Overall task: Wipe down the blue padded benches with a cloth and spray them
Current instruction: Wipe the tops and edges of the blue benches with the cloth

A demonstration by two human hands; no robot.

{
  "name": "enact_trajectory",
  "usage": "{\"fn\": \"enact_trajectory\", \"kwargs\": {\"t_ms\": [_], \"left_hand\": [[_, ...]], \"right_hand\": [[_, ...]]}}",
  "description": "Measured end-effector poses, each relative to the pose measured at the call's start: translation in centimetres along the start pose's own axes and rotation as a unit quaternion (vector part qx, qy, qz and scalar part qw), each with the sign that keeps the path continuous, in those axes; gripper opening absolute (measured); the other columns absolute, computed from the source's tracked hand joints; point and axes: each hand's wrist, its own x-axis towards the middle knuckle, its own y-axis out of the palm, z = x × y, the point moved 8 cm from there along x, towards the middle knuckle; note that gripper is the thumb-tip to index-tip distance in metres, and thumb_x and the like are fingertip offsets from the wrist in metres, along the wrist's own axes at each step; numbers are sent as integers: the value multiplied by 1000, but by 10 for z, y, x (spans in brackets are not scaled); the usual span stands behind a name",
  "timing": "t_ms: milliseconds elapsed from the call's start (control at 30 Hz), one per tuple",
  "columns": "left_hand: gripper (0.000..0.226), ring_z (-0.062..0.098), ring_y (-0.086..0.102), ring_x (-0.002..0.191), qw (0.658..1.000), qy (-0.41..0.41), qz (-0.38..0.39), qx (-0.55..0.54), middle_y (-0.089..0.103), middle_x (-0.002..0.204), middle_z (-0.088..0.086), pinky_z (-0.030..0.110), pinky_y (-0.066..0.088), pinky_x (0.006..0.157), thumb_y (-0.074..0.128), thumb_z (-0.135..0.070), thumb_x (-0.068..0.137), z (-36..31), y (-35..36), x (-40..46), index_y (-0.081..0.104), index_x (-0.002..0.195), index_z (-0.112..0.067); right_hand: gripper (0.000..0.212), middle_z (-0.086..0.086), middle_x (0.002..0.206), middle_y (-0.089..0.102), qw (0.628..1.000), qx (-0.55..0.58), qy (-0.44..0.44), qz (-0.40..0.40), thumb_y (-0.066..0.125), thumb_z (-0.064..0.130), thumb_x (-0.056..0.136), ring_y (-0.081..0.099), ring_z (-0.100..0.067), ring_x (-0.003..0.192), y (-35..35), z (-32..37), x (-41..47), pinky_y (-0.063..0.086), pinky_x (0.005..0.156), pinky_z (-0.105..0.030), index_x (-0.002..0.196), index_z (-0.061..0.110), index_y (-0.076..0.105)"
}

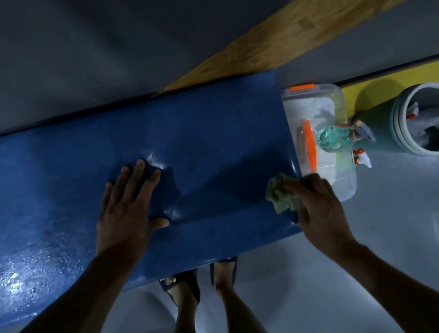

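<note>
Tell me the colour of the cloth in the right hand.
Pale green: the cloth is crumpled in the right hand at the bench end, seen in the head view.

Dim overall, with wet glare on the blue bench (42,197), soft focus, and wide-angle bending at the edges.

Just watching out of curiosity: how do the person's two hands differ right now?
The left hand lies flat and open, fingers spread, pressed on the blue bench; the right hand is closed around a crumpled green cloth. The left hand sits mid-bench, while the right hand is at the bench's end corner. Both are bare.
</note>
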Motion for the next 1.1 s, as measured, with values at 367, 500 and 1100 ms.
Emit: {"fn": "enact_trajectory", "kwargs": {"t_ms": [367,500,1100], "left_hand": [[103,28,17,150,1000,-7,9,3,18,164,1,51,19,121,88,-38,63,0,-1,0,33,150,-25],[107,27,16,150,1000,-9,15,8,17,164,0,51,19,120,87,-40,63,1,0,0,30,152,-27],[100,25,1,152,998,38,35,-19,2,166,-4,46,7,123,77,-45,77,6,2,-3,16,155,-33]], "right_hand": [[67,-15,109,49,996,-26,13,-82,49,-14,69,49,-36,98,-10,-1,94,48,77,-42,127,18,59],[75,-12,112,48,993,-12,93,-73,58,-20,64,47,-35,98,6,-16,-12,48,81,-43,128,19,58],[54,-5,104,55,994,12,101,-36,58,5,73,56,-29,91,94,170,-51,54,67,-43,122,26,62]]}}
